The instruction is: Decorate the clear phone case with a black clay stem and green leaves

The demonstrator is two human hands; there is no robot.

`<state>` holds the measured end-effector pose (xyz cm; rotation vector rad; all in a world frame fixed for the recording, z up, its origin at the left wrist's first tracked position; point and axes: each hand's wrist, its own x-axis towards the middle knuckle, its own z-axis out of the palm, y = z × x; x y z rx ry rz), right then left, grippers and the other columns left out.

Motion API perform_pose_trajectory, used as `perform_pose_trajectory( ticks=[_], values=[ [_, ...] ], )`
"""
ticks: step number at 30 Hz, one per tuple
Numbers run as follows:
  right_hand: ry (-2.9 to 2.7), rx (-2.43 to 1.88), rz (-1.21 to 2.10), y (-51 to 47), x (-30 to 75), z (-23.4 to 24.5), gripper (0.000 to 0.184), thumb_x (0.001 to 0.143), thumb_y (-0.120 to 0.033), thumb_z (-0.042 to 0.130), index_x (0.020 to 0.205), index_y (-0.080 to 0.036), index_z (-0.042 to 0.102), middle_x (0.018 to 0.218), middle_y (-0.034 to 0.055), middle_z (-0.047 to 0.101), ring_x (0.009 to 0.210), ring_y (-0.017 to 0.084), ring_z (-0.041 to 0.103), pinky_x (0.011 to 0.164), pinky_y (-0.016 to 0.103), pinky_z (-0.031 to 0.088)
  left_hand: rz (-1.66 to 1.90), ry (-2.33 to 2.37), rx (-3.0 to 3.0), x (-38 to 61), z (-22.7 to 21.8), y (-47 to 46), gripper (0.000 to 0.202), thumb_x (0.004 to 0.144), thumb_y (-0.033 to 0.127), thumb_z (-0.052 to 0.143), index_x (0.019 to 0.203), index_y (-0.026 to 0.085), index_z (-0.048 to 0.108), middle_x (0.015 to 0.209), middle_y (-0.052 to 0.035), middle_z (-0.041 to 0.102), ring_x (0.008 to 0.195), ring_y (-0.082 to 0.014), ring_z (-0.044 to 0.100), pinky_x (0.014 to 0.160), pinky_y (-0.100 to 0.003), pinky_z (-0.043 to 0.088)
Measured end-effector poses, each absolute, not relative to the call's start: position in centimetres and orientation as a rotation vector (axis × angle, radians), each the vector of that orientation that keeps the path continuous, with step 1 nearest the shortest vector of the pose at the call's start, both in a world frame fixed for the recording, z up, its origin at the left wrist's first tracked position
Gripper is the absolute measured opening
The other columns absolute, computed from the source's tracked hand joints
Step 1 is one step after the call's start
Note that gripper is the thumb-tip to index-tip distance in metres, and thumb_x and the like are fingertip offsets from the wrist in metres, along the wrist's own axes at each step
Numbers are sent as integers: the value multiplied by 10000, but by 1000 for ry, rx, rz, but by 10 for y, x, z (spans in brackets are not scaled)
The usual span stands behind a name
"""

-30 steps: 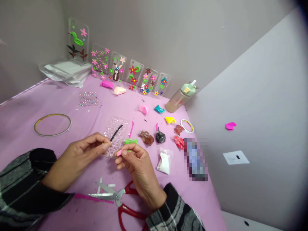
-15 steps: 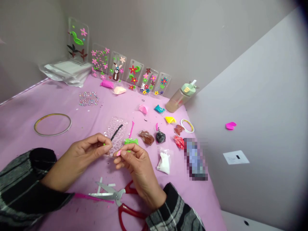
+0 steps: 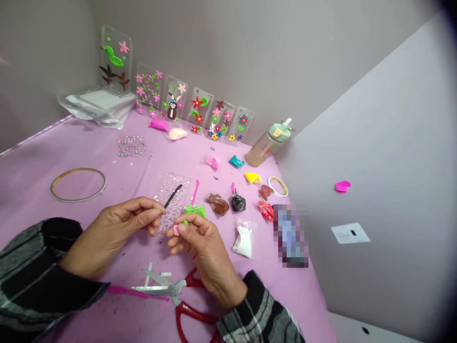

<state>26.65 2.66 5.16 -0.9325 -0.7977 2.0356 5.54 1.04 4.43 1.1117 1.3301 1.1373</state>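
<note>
My left hand (image 3: 117, 228) pinches the near end of a thin black stick (image 3: 173, 195), whose tip points up and right over a clear textured phone case (image 3: 170, 200) lying on the pink table. My right hand (image 3: 200, 243) is closed in a pinch on a small pink tool (image 3: 176, 229) with a bit of green clay (image 3: 184, 222) at the fingertips. The two hands almost touch above the case's near end. A lump of green clay (image 3: 194, 210) lies just beyond my right fingers.
Red-handled scissors (image 3: 178, 293) lie open at the near edge with a pink stick (image 3: 132, 291). Small bags of coloured clay (image 3: 237, 202) spread to the right. Decorated cases (image 3: 198, 112) lean on the back wall beside a bottle (image 3: 269, 143). A tape ring (image 3: 78, 185) lies left.
The green bit has passed from my left fingertips to my right fingertips. Both hands have otherwise stayed in place over the case.
</note>
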Motion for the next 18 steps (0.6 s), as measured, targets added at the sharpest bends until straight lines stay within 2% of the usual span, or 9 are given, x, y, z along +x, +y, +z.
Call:
perform_pose_trajectory(
  ticks=[4,8,11,16,18],
  values=[
    [-821,-907,2037,26,267,53,377,842,-526,994,984,-203,862,971,45,831,837,164,783,763,287,662,1082,1334,1088,52,39,10,453,912,719,836,1096,305,859,836,4,830,835,-211,804,808,-263,668],
    [-838,-891,2054,26,267,54,352,851,-517,981,967,-208,859,937,34,817,873,173,780,771,286,658,1072,1320,1048,54,40,11,577,878,781,842,1210,310,860,923,-33,873,933,-239,853,877,-275,702],
    [-887,-899,2054,25,268,53,367,859,-544,975,980,-222,847,945,34,834,836,172,773,793,312,653,1107,1293,1010,56,44,12,545,840,759,900,1171,327,873,905,-17,873,893,-225,861,838,-249,712],
    [-1156,-888,2000,20,268,55,333,940,-584,907,1005,-262,852,950,21,868,930,212,807,1066,444,610,1144,1264,926,58,46,12,507,754,715,997,1033,314,862,828,10,853,797,-197,841,722,-201,688],
    [-1226,-868,1962,19,267,56,302,971,-575,879,1009,-276,851,943,10,874,969,222,810,1117,469,584,1160,1262,929,58,45,13,492,744,702,1011,980,300,852,813,16,837,783,-191,825,710,-201,679]
  ],
)
